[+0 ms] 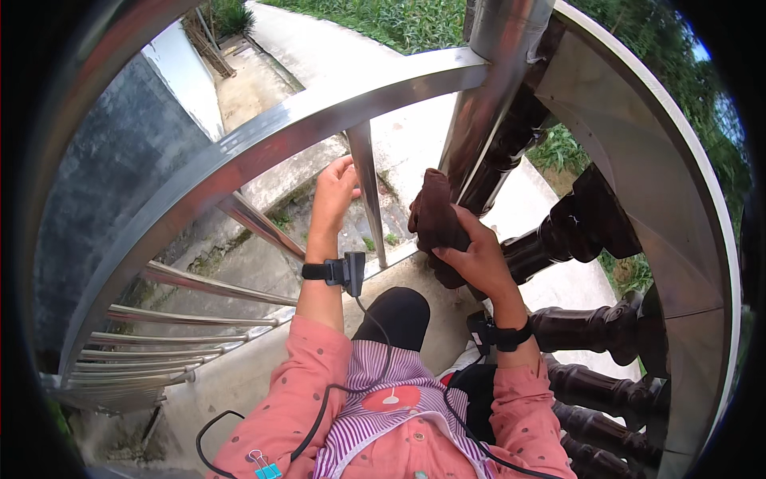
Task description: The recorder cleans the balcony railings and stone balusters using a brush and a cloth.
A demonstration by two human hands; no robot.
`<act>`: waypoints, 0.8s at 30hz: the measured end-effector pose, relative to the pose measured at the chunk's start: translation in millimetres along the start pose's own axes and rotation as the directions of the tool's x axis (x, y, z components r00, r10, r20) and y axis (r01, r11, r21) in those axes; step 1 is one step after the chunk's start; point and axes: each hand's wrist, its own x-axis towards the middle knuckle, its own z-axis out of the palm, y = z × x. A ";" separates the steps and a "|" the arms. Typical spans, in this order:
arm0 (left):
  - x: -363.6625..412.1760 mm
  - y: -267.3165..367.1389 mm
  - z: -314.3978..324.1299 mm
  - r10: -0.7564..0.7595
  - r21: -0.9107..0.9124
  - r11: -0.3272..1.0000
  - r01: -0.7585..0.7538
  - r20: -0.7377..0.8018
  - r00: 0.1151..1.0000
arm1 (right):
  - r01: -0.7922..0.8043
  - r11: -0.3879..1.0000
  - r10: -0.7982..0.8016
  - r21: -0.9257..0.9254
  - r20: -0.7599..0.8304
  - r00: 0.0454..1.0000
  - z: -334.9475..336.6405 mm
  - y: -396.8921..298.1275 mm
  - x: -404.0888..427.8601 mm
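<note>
My right hand [482,254] grips a bunched dark brown cloth [438,215], held close to the thick stainless steel post [488,126]. Beside a thin upright metal baluster [368,191] is my left hand [335,191], its fingers partly curled behind that bar. Nothing shows in the left hand, and its fingertips are partly hidden, so I cannot tell whether it touches the bar. A flat stainless steel handrail [251,152] curves above the left hand and meets the post.
Several turned dark brown balusters [568,230] stand at the right under a broad pale rail [646,179]. More thin metal bars [197,320] line the left. Beyond lie a concrete path [323,42], green crops [389,21] and a grey wall [114,155]. Black cables [326,413] hang from both wrists.
</note>
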 end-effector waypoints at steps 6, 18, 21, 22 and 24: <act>37.8 -3.1 -0.4 -0.035 0.131 0.991 0.013 0.165 0.986 | 0.020 0.999 -0.018 0.032 -0.053 0.998 40.5 30.6 43.3; 29.2 -3.3 25.8 0.116 -0.166 0.984 -0.067 0.310 0.943 | -0.111 0.602 0.030 0.791 0.117 0.993 71.0 28.9 112.1; 23.9 5.6 28.0 0.188 -0.310 0.946 -0.091 0.300 0.935 | -0.284 0.674 0.215 0.682 0.187 0.959 66.2 33.4 103.8; 24.9 10.4 30.0 0.163 -0.250 0.964 -0.091 0.283 0.945 | -0.226 0.804 0.144 0.550 0.189 0.971 65.0 40.9 101.6; 40.9 7.1 19.0 0.053 -0.133 0.991 -0.031 0.163 0.985 | -0.134 0.904 0.052 0.405 0.207 0.977 64.9 45.6 89.3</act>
